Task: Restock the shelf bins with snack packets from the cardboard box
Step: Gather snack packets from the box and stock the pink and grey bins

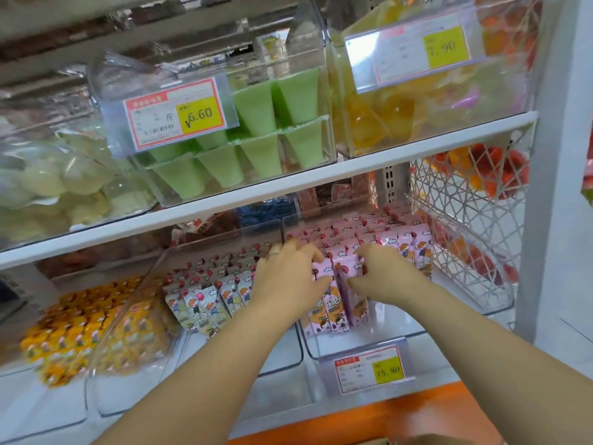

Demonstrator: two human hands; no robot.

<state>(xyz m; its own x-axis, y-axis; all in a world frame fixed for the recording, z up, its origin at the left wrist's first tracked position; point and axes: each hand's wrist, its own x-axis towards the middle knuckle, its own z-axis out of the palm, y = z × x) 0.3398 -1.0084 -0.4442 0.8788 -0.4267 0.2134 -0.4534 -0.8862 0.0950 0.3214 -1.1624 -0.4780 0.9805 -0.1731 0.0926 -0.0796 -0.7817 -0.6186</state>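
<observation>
I reach with both bare arms into a clear plastic bin [378, 332] on the lower shelf, at the right end of the row. The bin holds rows of pink packets [345, 274] standing upright, each printed with a cartoon figure and small clouds.

My left hand [288, 274] comes in from the left. Its fingers curl over the tops of a small bunch of these packets near the front of the bin, and its thumb presses the bunch from the side. A ring [274, 253] sits on one finger. My right hand [385, 274] mirrors it from the right, with fingers hooked over the packet tops and the thumb against their face. The bunch is clamped between the two hands, upright and inside the bin. More pink packets fill the rows behind it.

A price tag [369, 367] reading 15.80 hangs on the bin's front edge.

Just left is a second clear bin [199, 393] with pale blue and white packets [205, 300] of a similar design. Further left lies a heap of yellow packets [80, 332].

On the shelf above, a clear bin holds stacked green cups [266, 139] behind a tag [175, 114] marked 6.60. To its right is a bin of yellow jelly pieces [398, 110] with a tag [446, 46] marked 7.90. Pale whitish packs [48, 181] fill the far left. A white lattice panel [465, 220] closes the right side of the shelf.
</observation>
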